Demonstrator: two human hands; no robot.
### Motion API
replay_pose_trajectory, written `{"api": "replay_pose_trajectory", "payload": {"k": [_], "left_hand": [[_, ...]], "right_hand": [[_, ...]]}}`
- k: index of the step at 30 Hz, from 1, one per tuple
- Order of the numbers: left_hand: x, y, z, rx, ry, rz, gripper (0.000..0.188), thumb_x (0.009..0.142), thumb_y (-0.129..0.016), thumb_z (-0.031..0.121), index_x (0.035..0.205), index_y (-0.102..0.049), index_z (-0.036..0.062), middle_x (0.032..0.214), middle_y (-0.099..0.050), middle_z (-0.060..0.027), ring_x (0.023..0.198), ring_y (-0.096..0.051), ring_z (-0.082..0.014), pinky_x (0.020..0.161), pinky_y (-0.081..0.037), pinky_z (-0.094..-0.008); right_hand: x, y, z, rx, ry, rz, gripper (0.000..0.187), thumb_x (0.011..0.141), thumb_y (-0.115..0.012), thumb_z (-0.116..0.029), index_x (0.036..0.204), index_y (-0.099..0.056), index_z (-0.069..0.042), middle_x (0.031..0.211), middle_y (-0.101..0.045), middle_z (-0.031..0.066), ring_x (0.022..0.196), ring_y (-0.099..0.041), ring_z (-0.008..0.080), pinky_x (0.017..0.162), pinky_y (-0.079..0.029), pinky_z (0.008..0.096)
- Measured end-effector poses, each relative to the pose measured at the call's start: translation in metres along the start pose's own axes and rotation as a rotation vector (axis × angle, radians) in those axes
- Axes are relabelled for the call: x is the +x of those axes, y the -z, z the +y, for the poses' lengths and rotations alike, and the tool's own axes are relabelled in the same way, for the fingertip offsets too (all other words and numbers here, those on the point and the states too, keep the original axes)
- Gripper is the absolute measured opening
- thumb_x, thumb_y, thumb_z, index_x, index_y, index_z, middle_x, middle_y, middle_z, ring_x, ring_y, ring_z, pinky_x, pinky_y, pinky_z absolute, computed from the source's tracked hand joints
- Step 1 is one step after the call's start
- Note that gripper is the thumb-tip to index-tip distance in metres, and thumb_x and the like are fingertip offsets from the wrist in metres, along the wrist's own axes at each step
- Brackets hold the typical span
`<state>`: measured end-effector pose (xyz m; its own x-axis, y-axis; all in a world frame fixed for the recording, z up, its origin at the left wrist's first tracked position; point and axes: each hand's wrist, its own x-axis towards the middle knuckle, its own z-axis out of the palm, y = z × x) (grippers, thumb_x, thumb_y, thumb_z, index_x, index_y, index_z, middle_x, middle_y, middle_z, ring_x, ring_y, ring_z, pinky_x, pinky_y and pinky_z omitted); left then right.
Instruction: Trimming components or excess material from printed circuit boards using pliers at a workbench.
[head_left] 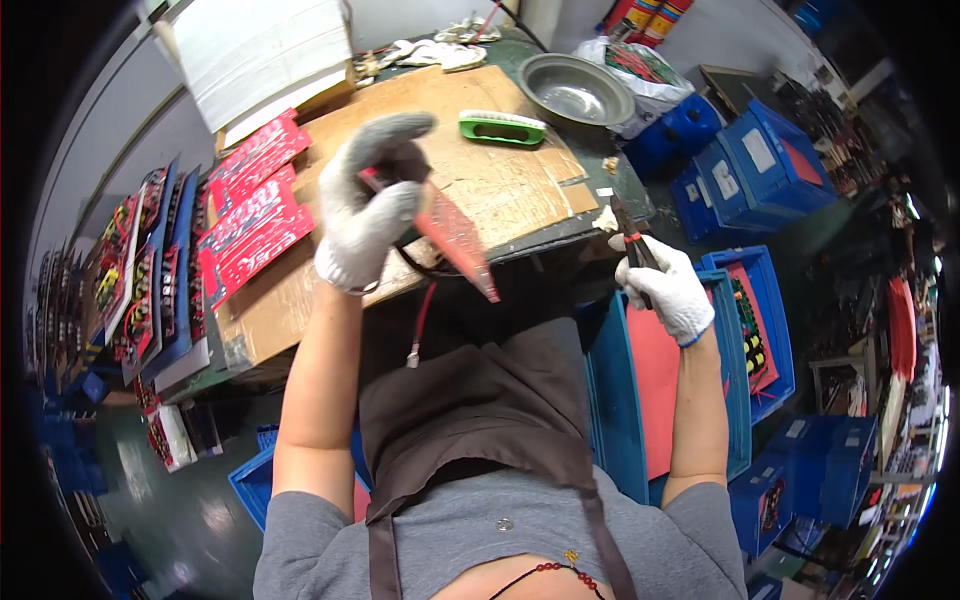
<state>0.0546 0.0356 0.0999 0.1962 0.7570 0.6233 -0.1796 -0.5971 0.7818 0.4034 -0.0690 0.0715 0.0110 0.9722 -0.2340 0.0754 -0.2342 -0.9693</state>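
My left hand [368,200], in a grey-white knit glove, grips a red circuit board [455,240] above the table's front edge. The board tilts down to the right, and a red wire with a white connector [413,358] hangs below it. Out to the right, my gloved right hand [668,290] is closed round a slim dark tool [627,232] with a red band, pointing up. Its kind is not plain. A small cream-coloured scrap [605,220] shows beside the tool's tip. Two more red circuit boards [252,235] lie on the cardboard sheet [370,285], left of my left hand.
On the table are a green-backed brush [502,128], a grey metal bowl [577,90] and crumpled gloves [435,55]. Upright boards [150,270] stand in rows at the left. Blue crates [735,375] flank my right arm, with more blue bins [750,165] behind.
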Motion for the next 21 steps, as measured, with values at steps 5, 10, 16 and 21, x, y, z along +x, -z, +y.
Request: {"api": "replay_pose_trajectory", "payload": {"k": [5,10,16,21], "left_hand": [[-0.010,0.046,-0.014,0.169,0.126,0.066,0.103,0.087,-0.062,0.070,0.159,-0.034,0.0005,0.156,-0.047,-0.0190,0.145,-0.044,-0.0321,0.122,-0.029,-0.0471],[-0.031,0.077,0.005,0.128,0.495,0.092,0.094,0.096,-0.055,0.065,0.164,-0.027,0.0066,0.161,-0.038,-0.0191,0.140,-0.048,-0.0300,0.116,-0.039,-0.0430],[-0.058,0.075,0.030,-0.206,0.769,0.252,0.067,0.105,-0.054,0.039,0.158,-0.035,0.0024,0.148,-0.049,-0.0214,0.130,-0.060,-0.0315,0.113,-0.047,-0.0449],[-0.075,0.071,0.018,-0.307,0.674,0.425,0.059,0.104,-0.057,0.027,0.152,-0.042,-0.0047,0.143,-0.055,-0.0221,0.129,-0.061,-0.0323,0.108,-0.053,-0.0453]], "right_hand": [[0.012,0.033,0.060,-0.930,0.468,0.439,0.046,0.084,-0.064,-0.007,0.130,-0.066,-0.011,0.096,-0.068,0.0167,0.089,-0.069,0.0310,0.081,-0.054,0.0407],[0.002,0.014,0.037,-1.574,0.175,0.517,0.051,0.082,-0.071,-0.015,0.132,-0.060,-0.021,0.102,-0.061,0.0122,0.098,-0.064,0.0338,0.080,-0.055,0.0486],[0.005,0.002,0.036,-1.642,0.101,0.455,0.054,0.081,-0.071,-0.015,0.133,-0.059,-0.023,0.106,-0.060,0.0112,0.102,-0.061,0.0349,0.082,-0.052,0.0492],[-0.003,0.005,0.039,-1.552,0.141,0.450,0.057,0.080,-0.071,-0.015,0.135,-0.058,-0.026,0.109,-0.060,0.0112,0.105,-0.059,0.0346,0.083,-0.051,0.0495]]}}
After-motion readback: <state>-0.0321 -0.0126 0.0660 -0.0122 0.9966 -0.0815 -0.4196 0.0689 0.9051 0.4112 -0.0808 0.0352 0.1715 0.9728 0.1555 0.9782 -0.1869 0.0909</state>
